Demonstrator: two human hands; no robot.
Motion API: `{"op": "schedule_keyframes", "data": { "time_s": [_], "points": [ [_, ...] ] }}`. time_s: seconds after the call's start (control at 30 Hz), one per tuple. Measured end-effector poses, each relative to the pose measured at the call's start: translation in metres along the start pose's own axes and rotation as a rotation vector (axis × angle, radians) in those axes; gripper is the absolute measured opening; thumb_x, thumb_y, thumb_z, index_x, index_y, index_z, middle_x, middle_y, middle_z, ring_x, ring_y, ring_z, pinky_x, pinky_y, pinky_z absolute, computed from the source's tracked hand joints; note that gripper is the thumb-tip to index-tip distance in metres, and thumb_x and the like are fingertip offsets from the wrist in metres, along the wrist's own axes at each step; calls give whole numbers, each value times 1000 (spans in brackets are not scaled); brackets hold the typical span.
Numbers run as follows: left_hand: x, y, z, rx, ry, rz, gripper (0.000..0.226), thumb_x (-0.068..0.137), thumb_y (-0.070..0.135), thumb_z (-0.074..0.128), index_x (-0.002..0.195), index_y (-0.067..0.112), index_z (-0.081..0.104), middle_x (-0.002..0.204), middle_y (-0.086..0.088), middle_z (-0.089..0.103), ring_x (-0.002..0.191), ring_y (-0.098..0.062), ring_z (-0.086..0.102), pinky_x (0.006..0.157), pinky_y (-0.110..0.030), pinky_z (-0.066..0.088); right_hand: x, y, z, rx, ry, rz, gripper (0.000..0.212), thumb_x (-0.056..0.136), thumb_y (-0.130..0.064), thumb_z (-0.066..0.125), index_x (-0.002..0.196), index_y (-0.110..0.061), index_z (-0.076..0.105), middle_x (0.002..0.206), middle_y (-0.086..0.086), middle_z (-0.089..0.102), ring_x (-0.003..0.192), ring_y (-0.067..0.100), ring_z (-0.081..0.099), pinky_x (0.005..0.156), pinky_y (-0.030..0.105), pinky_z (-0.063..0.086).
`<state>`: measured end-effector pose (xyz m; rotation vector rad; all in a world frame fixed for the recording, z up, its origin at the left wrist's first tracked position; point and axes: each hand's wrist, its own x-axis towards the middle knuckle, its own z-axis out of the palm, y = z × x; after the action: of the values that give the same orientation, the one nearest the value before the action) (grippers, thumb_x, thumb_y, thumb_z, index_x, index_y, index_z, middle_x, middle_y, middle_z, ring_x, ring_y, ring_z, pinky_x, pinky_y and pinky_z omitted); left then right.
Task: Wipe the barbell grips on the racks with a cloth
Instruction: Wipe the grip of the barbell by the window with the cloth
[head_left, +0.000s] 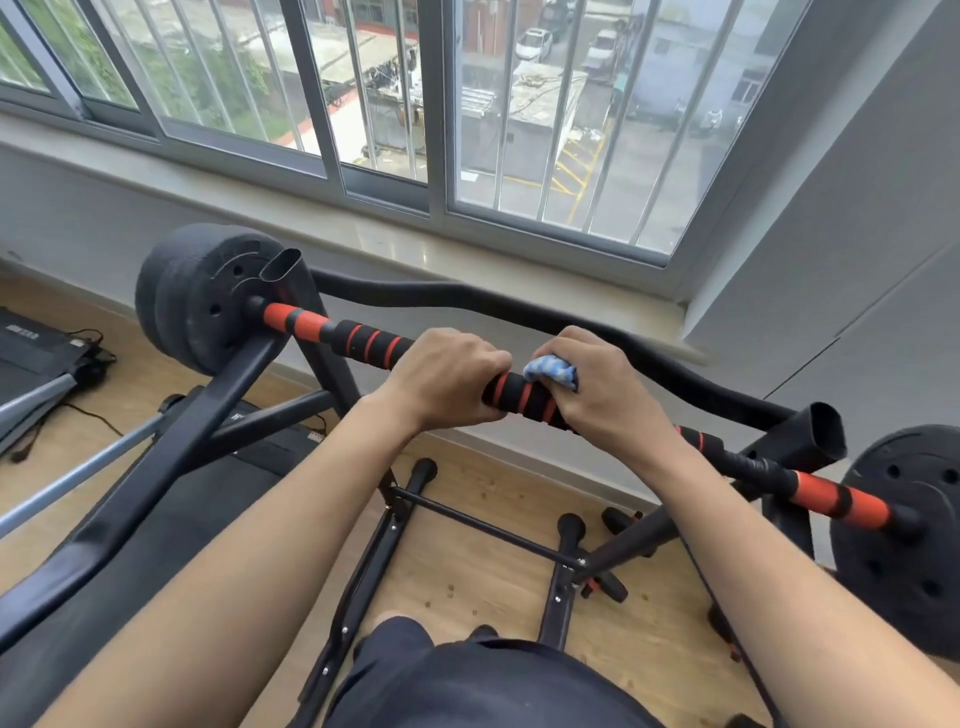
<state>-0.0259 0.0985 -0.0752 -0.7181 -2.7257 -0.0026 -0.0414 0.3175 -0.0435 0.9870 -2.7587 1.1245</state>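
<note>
Here, the left hand (447, 376) curls firmly round the black foam barbell grip with red stripes (519, 397). Just right of it, the right hand (605, 389) clamps a blue-and-white checked cloth (551, 371) onto that grip. Beyond both hands runs a curved black rack bar (467, 293).

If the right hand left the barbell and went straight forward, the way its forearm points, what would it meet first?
Most likely the black curved bar of the rack, just behind the barbell. The right hand, gripping the cloth, would pass beside the left hand, though depth is unclear.
</note>
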Motion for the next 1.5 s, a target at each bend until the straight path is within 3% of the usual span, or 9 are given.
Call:
{"op": "schedule_keyframes", "data": {
  "time_s": [0.17, 0.53, 0.67, 0.77, 0.93, 1.07, 1.2, 1.43, 1.5],
  "points": [
    [-2, 8, 10, 52, 67, -82, 34, 83, 52, 59, 69, 24, 44, 59, 4, 60, 48, -27, 58, 51, -29, 35, -2, 0, 1, -17, -1, -16, 8, 90, -11, 67, 94, -18, 70, 95, -9, 58, 85, 9, 58, 71, 23, 49],
    [39, -6, -27, -394, -719, -253, 34, 74, 56, 79, 78, 23, 69, 65, 0, 71, 61, -16, 70, 58, -29, 53, -4, 1, -5, -29, -90, -148, 16, 90, -7, 73, 102, -18, 72, 101, -11, 58, 96, 11, 56, 81, 34, 52],
    [24, 1, -23, -164, -322, -77, 30, 76, 53, 75, 80, 31, 54, 74, 11, 62, 68, -11, 59, 58, -24, 35, -1, 7, -22, -11, 90, -61, 11, 94, -16, 71, 104, -19, 73, 101, -11, 61, 93, 7, 60, 81, 29, 54],
    [6, 26, -8, -17, -17, 11, 23, 77, 35, 73, 91, 25, 57, 87, 5, 63, 81, -20, 57, 74, -35, 44, -2, 14, -37, -61, 109, 21, 8, 95, -21, 71, 103, -22, 73, 99, -11, 63, 89, 6, 61, 79, 29, 54],
    [2, 61, 20, 31, 170, -233, 13, 79, 20, 69, 78, 17, 56, 71, -3, 58, 66, -29, 55, 63, -39, 39, -12, 10, -22, -110, -31, 106, 9, 94, -24, 68, 100, -23, 75, 95, -9, 62, 88, 10, 61, 78, 37, 56],
    [9, 57, 22, 52, 219, -205, 18, 74, 17, 71, 67, 18, 55, 61, -2, 59, 54, -27, 54, 57, -32, 30, -21, 3, -11, -166, 1, 67, 9, 94, -16, 63, 99, -19, 70, 99, -9, 57, 96, 13, 53, 81, 36, 53],
    [14, 53, 12, 49, 51, -203, 18, 74, 28, 75, 69, 21, 59, 60, 2, 62, 52, -24, 57, 58, -28, 31, -25, 4, -9, -199, 14, 20, 10, 94, -13, 65, 102, -18, 68, 99, -10, 53, 96, 13, 49, 78, 35, 52],
    [45, 37, -24, -186, -502, -219, 21, 77, 43, 73, 80, 25, 64, 65, 6, 60, 60, -13, 60, 60, -29, 51, -26, 7, -17, -145, -34, -83, 14, 93, -9, 66, 105, -14, 70, 102, -7, 57, 97, 16, 49, 78, 34, 49],
    [46, 34, -24, -230, -505, -199, 21, 75, 44, 75, 81, 26, 66, 66, 6, 61, 61, -12, 60, 59, -29, 49, -23, 10, -20, -144, -52, -87, 17, 91, -9, 68, 106, -16, 70, 103, -9, 58, 98, 15, 51, 81, 34, 50]
  ]
}}
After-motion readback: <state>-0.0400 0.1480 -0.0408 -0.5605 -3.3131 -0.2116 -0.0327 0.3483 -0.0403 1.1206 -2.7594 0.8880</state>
